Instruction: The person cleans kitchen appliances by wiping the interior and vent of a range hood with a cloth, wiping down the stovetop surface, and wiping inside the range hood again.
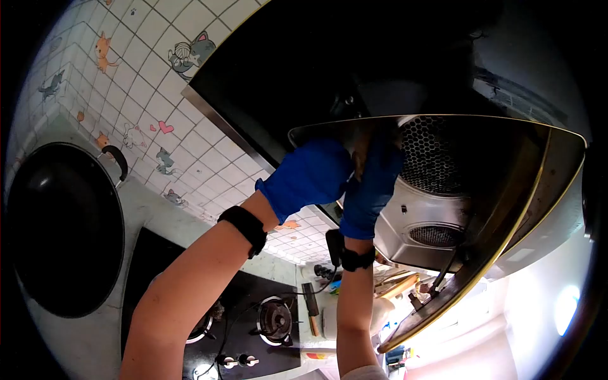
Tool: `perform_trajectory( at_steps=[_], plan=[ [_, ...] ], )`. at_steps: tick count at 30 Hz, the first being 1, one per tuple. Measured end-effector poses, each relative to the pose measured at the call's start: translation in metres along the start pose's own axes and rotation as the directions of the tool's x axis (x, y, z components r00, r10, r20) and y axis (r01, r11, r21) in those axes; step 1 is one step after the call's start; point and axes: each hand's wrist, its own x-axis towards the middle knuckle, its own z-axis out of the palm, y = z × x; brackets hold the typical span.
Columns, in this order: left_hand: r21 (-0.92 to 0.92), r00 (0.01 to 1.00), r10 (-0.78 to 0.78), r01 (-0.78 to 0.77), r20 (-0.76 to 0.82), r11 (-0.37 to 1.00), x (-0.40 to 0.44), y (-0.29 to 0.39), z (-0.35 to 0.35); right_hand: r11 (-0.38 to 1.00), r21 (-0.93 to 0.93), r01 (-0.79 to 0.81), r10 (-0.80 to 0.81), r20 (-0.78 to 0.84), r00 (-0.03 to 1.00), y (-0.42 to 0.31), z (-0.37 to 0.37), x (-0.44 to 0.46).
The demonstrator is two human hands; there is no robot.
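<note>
Both hands wear blue gloves and reach up to the dark inner edge of an open range hood [437, 209]. My left hand [307, 174] is bent over, its fingers hidden in shadow at the panel edge. Close beside it, my right hand [373, 183] points upward, with its fingertips lost in the dark. Something brownish and unclear shows between the two gloves. A round honeycomb mesh [430, 152] sits just right of my right hand, and a smaller mesh [436, 235] lies below it. Black straps circle both wrists.
The hood's open, yellow-edged panel [500, 253] hangs at the right. A large black pan [66, 228] with a loop handle stands at the left by the tiled wall [190, 149]. Below are a black gas hob [247, 291], a burner [277, 321], a cable and cluttered utensils.
</note>
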Motion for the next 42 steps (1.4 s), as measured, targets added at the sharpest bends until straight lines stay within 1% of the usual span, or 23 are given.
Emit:
perform_trajectory(
  at_steps=[2,3,4,5,7,8,10,13,14,15,17,18,19,21,23,25,27,30,32,33,35,38,42],
  plan=[
    [-0.067,0.997,-0.066,0.065,-0.026,0.996,-0.001,0.005,-0.001,0.972,0.052,-0.230,0.214,0.215,0.953,0.013,-0.002,-0.021],
    [-0.094,0.995,-0.096,0.094,-0.010,0.991,0.001,0.006,-0.003,0.971,0.055,-0.234,0.217,0.218,0.951,0.019,-0.010,-0.024],
    [-0.116,0.992,-0.123,0.122,-0.001,0.986,0.003,0.005,-0.008,0.998,0.059,-0.023,0.013,0.167,0.986,0.026,-0.017,-0.024],
    [-0.110,0.992,-0.125,0.124,-0.005,0.986,0.004,0.006,-0.013,0.997,0.021,0.071,-0.073,0.116,0.991,0.028,-0.016,-0.025],
    [-0.053,0.972,-0.139,0.151,0.187,0.987,0.008,0.006,-0.020,0.986,-0.022,0.164,-0.162,0.057,0.985,0.030,-0.015,-0.017],
    [-0.052,0.972,-0.139,0.151,0.188,0.987,0.006,0.006,-0.018,0.992,0.063,0.107,-0.106,-0.019,0.994,0.028,-0.018,-0.002],
    [-0.101,0.993,-0.114,0.109,-0.042,0.989,0.001,0.009,-0.010,0.973,0.231,0.008,0.027,-0.149,0.989,0.027,-0.029,0.037],
    [-0.059,0.979,-0.188,0.193,0.076,0.979,0.005,0.013,-0.017,0.896,0.440,-0.064,0.212,-0.298,0.931,0.031,-0.038,0.078],
    [-0.034,0.994,-0.099,0.100,0.038,0.994,0.005,0.009,-0.014,0.875,0.479,-0.069,0.250,-0.324,0.913,0.032,-0.038,0.081],
    [-0.041,0.995,-0.094,0.096,0.042,0.995,0.004,0.010,-0.013,0.936,0.351,-0.036,0.147,-0.292,0.945,0.029,-0.037,0.073],
    [-0.266,0.982,-0.191,0.183,-0.001,0.946,0.006,0.012,-0.025,0.992,0.105,0.066,-0.046,-0.186,0.982,0.016,-0.029,0.052],
    [-0.263,0.981,-0.195,0.188,0.000,0.946,0.004,0.011,-0.025,0.991,-0.012,0.134,-0.134,-0.110,0.985,0.012,-0.026,0.042],
    [-0.259,0.985,-0.170,0.155,-0.034,0.953,0.003,0.010,-0.022,0.991,-0.011,0.132,-0.132,-0.108,0.985,0.010,-0.024,0.031],
    [-0.253,0.988,-0.135,0.113,-0.070,0.961,0.004,0.007,-0.022,0.998,0.020,-0.057,0.057,0.025,0.998,0.009,-0.023,0.013],
    [-0.193,0.994,-0.108,0.105,-0.008,0.976,0.005,0.006,-0.023,0.997,0.058,-0.045,0.044,0.010,0.999,0.008,-0.028,0.010],
    [-0.207,0.994,-0.105,0.095,-0.037,0.974,0.005,0.009,-0.024,0.991,0.135,-0.015,0.019,-0.029,0.999,0.008,-0.035,0.011],
    [-0.209,0.993,-0.096,0.079,-0.074,0.975,0.005,0.006,-0.025,0.978,0.206,-0.030,0.060,-0.143,0.988,0.014,-0.048,0.030],
    [-0.185,0.993,-0.116,0.113,-0.001,0.976,0.004,0.008,-0.019,0.953,0.297,-0.064,0.164,-0.323,0.932,0.016,-0.054,0.068],
    [-0.221,0.970,-0.167,0.204,0.174,0.954,0.007,0.009,-0.026,0.964,0.258,-0.058,0.158,-0.387,0.909,0.012,-0.045,0.082],
    [-0.222,0.970,-0.164,0.202,0.178,0.954,0.006,0.010,-0.026,0.984,0.177,-0.034,0.104,-0.400,0.911,0.007,-0.039,0.082],
    [-0.311,0.977,-0.210,0.209,0.032,0.927,0.004,0.012,-0.027,0.999,0.033,0.028,-0.014,-0.359,0.933,-0.001,-0.031,0.072],
    [-0.278,0.982,-0.143,0.174,0.127,0.945,0.003,0.006,-0.021,0.991,0.055,0.122,-0.115,-0.117,0.986,0.000,-0.019,0.030],
    [-0.197,0.977,-0.170,0.194,0.132,0.961,0.002,0.008,-0.025,0.979,0.202,0.005,-0.008,0.014,1.000,0.015,-0.014,-0.009]
  ],
)
